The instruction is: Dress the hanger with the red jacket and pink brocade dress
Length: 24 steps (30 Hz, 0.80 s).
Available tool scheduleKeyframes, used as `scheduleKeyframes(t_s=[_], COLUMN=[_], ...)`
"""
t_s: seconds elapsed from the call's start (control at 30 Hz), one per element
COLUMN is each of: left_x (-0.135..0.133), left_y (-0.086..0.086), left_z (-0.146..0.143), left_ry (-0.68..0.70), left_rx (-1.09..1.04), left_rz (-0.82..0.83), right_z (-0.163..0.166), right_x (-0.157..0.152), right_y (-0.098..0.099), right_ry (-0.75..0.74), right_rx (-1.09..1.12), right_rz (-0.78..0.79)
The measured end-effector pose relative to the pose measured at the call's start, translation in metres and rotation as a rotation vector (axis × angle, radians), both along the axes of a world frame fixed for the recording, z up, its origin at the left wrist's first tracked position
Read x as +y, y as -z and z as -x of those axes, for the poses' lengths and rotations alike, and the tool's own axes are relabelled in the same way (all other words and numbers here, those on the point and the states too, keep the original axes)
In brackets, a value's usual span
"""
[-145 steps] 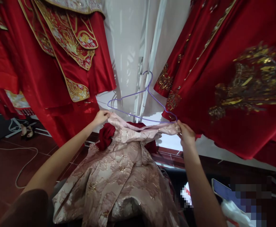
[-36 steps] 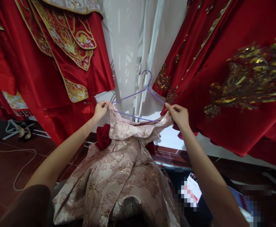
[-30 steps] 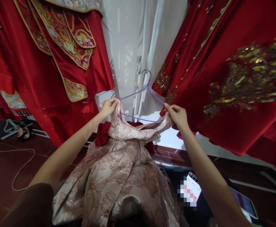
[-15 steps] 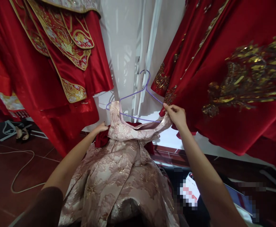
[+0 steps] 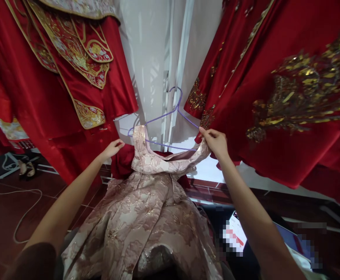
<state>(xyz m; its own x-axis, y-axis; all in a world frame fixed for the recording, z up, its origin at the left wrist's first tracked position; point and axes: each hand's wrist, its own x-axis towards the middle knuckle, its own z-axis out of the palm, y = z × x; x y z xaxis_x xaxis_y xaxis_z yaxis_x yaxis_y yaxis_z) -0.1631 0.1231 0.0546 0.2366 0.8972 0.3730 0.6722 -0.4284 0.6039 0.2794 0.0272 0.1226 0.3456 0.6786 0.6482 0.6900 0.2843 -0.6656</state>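
Observation:
A pink brocade dress (image 5: 146,217) with dark red velvet sleeves (image 5: 121,161) hangs in front of me from a thin purple wire hanger (image 5: 170,116). My right hand (image 5: 215,142) pinches the dress's right shoulder together with the hanger's right end. The left shoulder strap sits over the hanger's left end. My left hand (image 5: 111,148) hovers just left of the dress beside the red velvet sleeve, fingers loosely curled and apart, holding nothing.
Red robes with gold embroidery hang close on the left (image 5: 56,77) and right (image 5: 281,97). A white wall with a pole (image 5: 181,58) lies between them. A white cable (image 5: 21,217) and shoes (image 5: 25,168) lie on the dark red floor. A phone (image 5: 240,233) rests at lower right.
My left hand hooked the dress's left shoulder over the hanger's end, let go, dropped toward the red sleeve and now hovers slightly left. The right hand kept its grip.

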Motion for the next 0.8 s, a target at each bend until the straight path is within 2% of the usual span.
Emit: scheduleKeyframes(t_s=[0.07, 0.17, 0.27, 0.33, 0.4, 0.53, 0.67, 0.73, 0.8], left_x=[0.002, -0.003, -0.022, -0.038, -0.052, -0.066, -0.059, -0.054, -0.050], left_y=[-0.027, -0.073, -0.111, -0.125, -0.130, -0.122, -0.119, -0.122, -0.127], left_z=[-0.019, -0.061, -0.110, -0.141, -0.169, -0.201, -0.200, -0.190, -0.180], left_ry=[-0.198, -0.432, -0.450, -0.390, -0.302, -0.176, -0.096, -0.126, -0.137], left_rx=[-0.008, 0.089, 0.144, 0.155, 0.127, -0.027, -0.041, 0.011, 0.080], left_rz=[-0.169, -0.286, -0.346, -0.372, -0.409, -0.483, -0.454, -0.383, -0.324], right_z=[0.001, 0.006, 0.015, 0.021, 0.025, 0.029, 0.023, 0.014, 0.005], right_x=[-0.002, -0.008, -0.015, -0.020, -0.024, -0.032, -0.033, -0.028, -0.017], right_y=[0.000, -0.002, -0.003, -0.003, -0.003, -0.003, -0.008, -0.015, -0.026], right_ry=[0.018, 0.046, 0.101, 0.149, 0.189, 0.239, 0.223, 0.135, -0.011], right_rx=[0.006, -0.002, -0.031, -0.051, -0.064, -0.083, -0.117, -0.152, -0.188], right_rz=[-0.001, -0.013, -0.041, -0.062, -0.070, -0.035, 0.033, 0.103, 0.238])
